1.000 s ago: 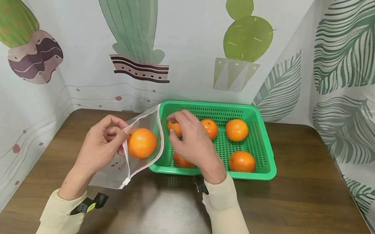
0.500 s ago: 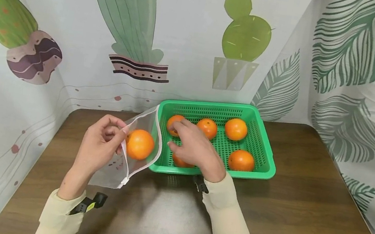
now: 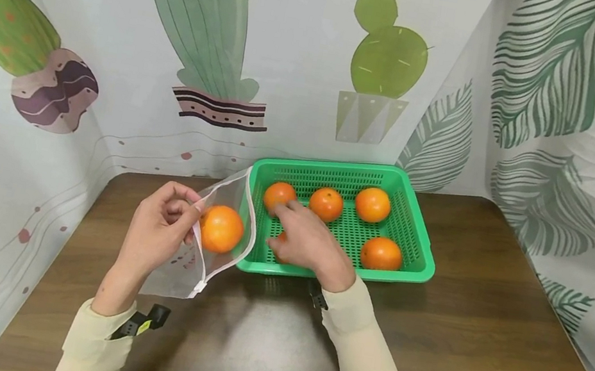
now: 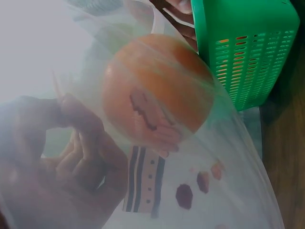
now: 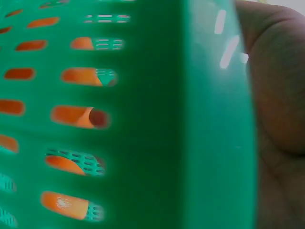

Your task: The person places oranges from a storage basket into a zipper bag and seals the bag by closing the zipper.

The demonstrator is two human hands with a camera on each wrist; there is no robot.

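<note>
**Fruit in Basket and Bag on Table**

The wooden table (image 3: 482, 344) is enclosed by printed curtains (image 3: 296, 49) at the back and both sides; its near half and right part offer open room. The green basket (image 3: 417, 243) stands at the rear centre, its back rim close to the curtain and its left rim touching the mesh bag (image 3: 184, 271).

Basket contents: four oranges in plain view, three in a row at the back (image 3: 326, 203) and one at front right (image 3: 381, 253). A fifth orange (image 3: 280, 238) lies at front left, largely hidden beneath the right hand (image 3: 307, 244), whose fingers curl over it.

Bag contents: one orange (image 3: 221, 228), seen through the mesh. The left hand (image 3: 158, 235) pinches the bag's white-edged mouth, holding it open toward the basket.
</note>
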